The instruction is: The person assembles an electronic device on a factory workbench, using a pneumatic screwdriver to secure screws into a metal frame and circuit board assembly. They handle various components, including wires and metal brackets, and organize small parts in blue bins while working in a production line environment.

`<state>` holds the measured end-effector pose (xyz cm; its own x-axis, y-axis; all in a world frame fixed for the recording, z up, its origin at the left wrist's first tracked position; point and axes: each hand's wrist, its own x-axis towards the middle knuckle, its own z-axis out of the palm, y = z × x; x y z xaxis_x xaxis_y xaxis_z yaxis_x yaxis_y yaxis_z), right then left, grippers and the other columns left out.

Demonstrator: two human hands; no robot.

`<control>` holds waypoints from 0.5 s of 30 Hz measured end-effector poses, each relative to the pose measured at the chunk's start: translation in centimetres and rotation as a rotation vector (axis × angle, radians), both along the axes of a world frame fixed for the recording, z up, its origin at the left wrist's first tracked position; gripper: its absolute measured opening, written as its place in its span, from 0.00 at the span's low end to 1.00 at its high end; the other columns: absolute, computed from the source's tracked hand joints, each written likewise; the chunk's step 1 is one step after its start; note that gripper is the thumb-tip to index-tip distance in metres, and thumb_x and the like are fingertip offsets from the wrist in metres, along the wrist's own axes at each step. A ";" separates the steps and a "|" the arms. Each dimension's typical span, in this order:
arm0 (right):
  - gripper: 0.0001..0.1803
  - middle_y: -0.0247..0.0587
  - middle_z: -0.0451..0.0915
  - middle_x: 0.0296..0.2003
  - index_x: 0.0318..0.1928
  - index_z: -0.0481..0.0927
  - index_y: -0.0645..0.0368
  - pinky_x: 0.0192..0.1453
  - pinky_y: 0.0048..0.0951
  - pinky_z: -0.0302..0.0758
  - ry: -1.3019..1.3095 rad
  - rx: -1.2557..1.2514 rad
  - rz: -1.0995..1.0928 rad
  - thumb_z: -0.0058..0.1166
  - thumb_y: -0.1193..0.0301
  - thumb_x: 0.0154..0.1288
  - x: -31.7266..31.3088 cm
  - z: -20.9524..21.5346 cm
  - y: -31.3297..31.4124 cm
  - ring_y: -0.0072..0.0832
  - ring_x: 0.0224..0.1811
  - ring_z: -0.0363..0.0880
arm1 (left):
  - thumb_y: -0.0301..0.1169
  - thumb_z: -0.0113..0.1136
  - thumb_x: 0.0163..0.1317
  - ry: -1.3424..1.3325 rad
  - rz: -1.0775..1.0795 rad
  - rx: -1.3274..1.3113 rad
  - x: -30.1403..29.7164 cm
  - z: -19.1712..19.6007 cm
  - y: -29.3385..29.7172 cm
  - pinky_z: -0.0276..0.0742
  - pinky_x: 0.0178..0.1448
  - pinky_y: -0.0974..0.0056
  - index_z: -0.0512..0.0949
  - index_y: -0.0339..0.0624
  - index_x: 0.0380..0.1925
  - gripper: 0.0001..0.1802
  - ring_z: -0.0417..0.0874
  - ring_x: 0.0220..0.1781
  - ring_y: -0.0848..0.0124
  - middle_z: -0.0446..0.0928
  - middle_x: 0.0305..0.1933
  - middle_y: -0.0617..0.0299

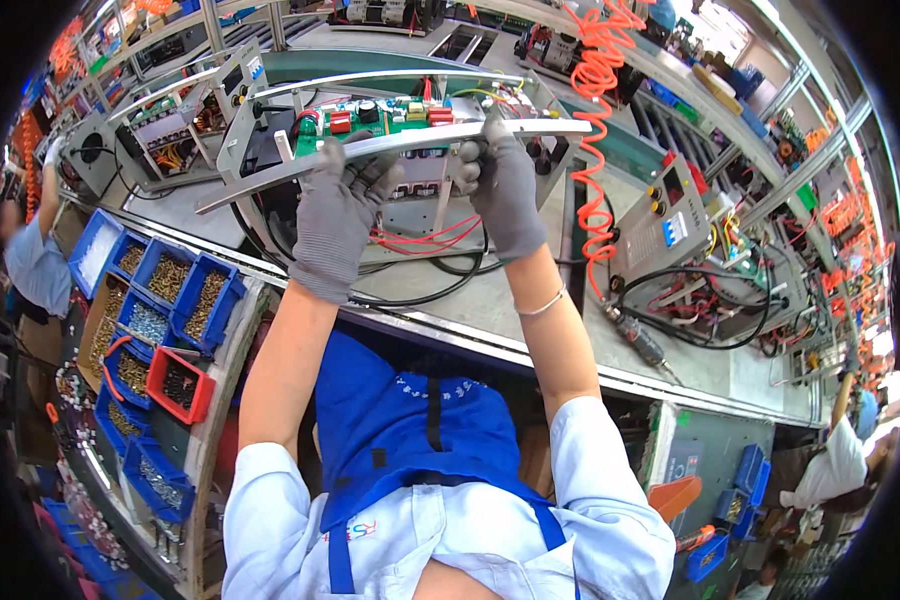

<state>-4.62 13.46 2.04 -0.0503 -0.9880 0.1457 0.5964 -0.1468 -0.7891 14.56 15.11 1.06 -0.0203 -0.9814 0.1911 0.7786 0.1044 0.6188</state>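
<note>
Head view: left hand (335,215) and right hand (505,190), both in grey gloves, are closed around a long grey metal panel (390,148). The panel is held tilted above an open chassis with a green circuit board (370,115) on the workbench (490,305). Blue bins of screws (185,290) are seen at left; an orange coiled hose (595,110) hangs at right.
</note>
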 end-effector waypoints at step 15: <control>0.13 0.35 0.77 0.27 0.44 0.74 0.53 0.20 0.17 0.67 -0.150 0.130 0.220 0.50 0.57 0.72 -2.2 -2.0 -6.1 0.17 0.22 0.70 | 0.53 0.56 0.66 -0.455 -0.014 0.205 1.1 0.6 -4.2 0.76 0.19 0.71 0.75 0.40 0.41 0.25 0.78 0.20 0.76 0.80 0.28 0.59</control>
